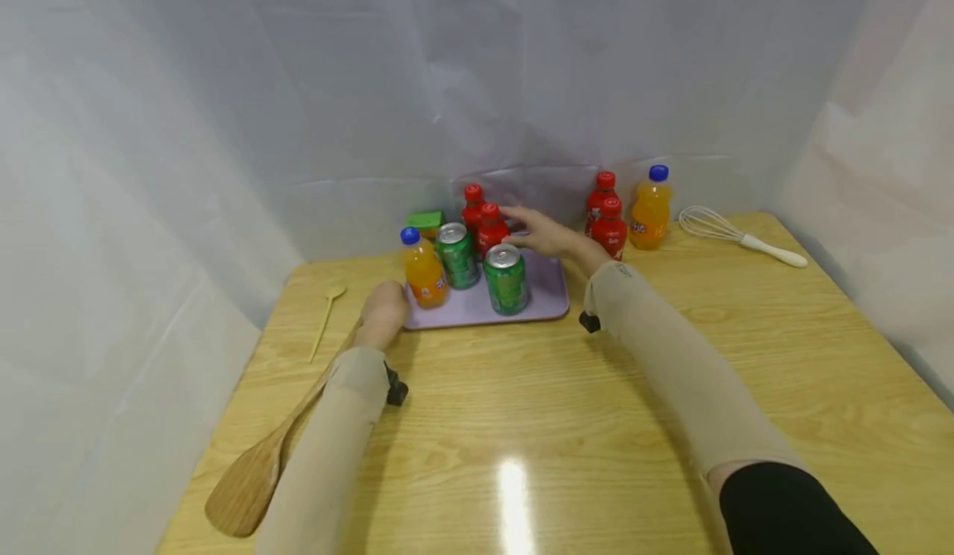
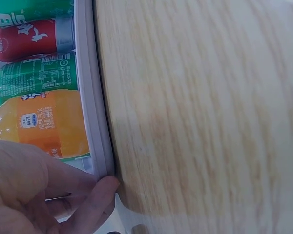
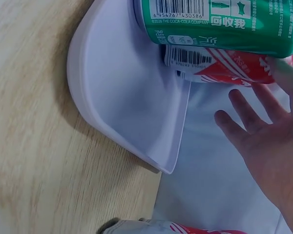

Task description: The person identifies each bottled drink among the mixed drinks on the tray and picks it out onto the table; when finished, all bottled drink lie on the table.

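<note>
A lilac tray (image 1: 551, 288) holds two green cans (image 1: 507, 282), two red bottles (image 1: 492, 230), an orange soda bottle (image 1: 425, 272) and a green box (image 1: 426, 222). My left hand (image 1: 386, 311) pinches the tray's near left corner, thumb and fingers at the rim in the left wrist view. My right hand (image 1: 540, 232) reaches over the tray's right side. In the right wrist view its fingers (image 3: 246, 109) are spread, close around the upper part of a red bottle (image 3: 224, 63) that lies partly behind a green can (image 3: 224, 24).
Right of the tray stand two red bottles (image 1: 609, 228) and an orange soda bottle (image 1: 652, 209). A whisk (image 1: 741, 236) lies at the far right. A wooden spatula (image 1: 249, 485) lies along the left forearm, beside a small yellow spoon (image 1: 328, 315). White sheeting (image 1: 462, 83) encloses the table's back.
</note>
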Available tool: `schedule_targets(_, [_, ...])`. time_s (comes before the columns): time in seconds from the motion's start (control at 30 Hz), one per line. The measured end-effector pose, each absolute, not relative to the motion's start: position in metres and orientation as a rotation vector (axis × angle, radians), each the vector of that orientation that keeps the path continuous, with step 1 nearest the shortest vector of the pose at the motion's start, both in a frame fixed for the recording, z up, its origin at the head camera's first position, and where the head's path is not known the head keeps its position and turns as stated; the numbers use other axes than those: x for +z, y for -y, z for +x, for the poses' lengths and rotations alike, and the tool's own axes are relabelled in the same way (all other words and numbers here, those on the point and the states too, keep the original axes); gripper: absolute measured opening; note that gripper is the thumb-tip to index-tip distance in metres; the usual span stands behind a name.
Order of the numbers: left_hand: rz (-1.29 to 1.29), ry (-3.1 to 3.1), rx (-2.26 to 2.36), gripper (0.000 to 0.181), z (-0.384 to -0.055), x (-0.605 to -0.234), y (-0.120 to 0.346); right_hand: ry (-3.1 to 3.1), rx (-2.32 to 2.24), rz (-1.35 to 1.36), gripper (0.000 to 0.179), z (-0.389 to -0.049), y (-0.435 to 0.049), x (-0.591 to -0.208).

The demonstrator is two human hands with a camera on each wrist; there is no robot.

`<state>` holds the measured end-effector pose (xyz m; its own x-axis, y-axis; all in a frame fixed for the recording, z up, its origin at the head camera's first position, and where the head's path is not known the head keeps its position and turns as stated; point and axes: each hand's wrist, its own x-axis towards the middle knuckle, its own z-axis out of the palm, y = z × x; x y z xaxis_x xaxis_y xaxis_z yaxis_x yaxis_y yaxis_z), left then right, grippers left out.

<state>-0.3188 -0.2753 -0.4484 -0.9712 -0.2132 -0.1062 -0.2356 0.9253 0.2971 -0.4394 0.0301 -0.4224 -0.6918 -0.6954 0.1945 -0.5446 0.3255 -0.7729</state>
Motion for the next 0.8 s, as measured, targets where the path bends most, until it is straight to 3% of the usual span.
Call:
schedule_targets(0.57, [-0.341,-2.999,0.488,0.032,-0.3164,-0.4481,0.2731,-2.390,-1.290,-1.018,0.063,-0.4389,-0.0315,-0.4202])
schedule_targets(0.8, [-0.366,-2.984,0.503,0.034,-0.3168,-0.4489,0.2725,-2.391,-1.285,-1.023,0.072,-0.4416,-0.0312,-0.4214])
